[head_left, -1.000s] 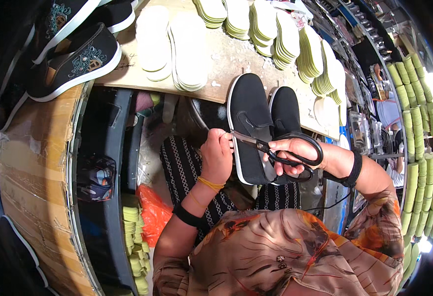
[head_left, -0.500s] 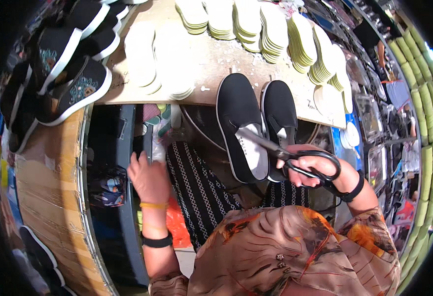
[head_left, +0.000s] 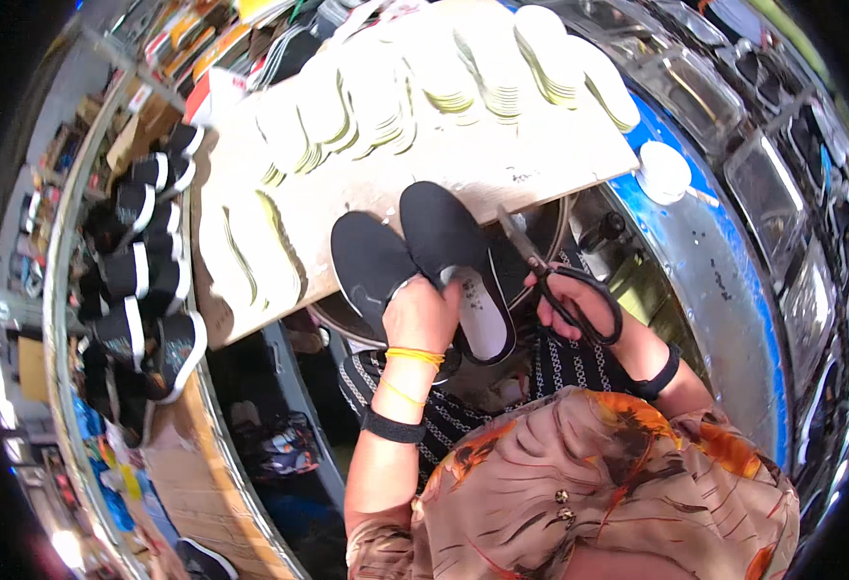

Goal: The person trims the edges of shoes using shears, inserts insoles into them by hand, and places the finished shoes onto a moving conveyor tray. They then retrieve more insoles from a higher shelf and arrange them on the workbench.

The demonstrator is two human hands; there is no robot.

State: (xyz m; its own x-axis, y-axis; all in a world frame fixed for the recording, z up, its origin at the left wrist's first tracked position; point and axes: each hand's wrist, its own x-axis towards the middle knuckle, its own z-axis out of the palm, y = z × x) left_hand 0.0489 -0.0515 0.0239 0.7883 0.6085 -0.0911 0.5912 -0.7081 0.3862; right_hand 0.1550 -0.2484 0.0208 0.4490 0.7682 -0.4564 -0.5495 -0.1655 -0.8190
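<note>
Two black slip-on shoes lean side by side above my lap, toes pointing at the board. My left hand (head_left: 423, 314) is closed over the opening of the left shoe (head_left: 371, 253), its thumb side reaching the inner edge of the right shoe (head_left: 441, 224). That right shoe shows a pale insole with dark print. In my right hand (head_left: 571, 302) is a pair of black-handled scissors (head_left: 532, 253), fingers wrapped about the handle loops. The blades point up and away, beside the right shoe and apart from it.
A wooden board (head_left: 483, 179) in front carries several stacks of white insoles (head_left: 386, 111). Black shoes with white soles (head_left: 139, 280) are piled on the left. To the right, a blue-edged surface (head_left: 734, 319) holds a white round object (head_left: 663, 172). A dark drawer (head_left: 284, 416) stands lower left.
My left hand has come from the drawer on the left onto the shoes. The scissors have moved off the shoes to their right, still in my right hand. The view has turned.
</note>
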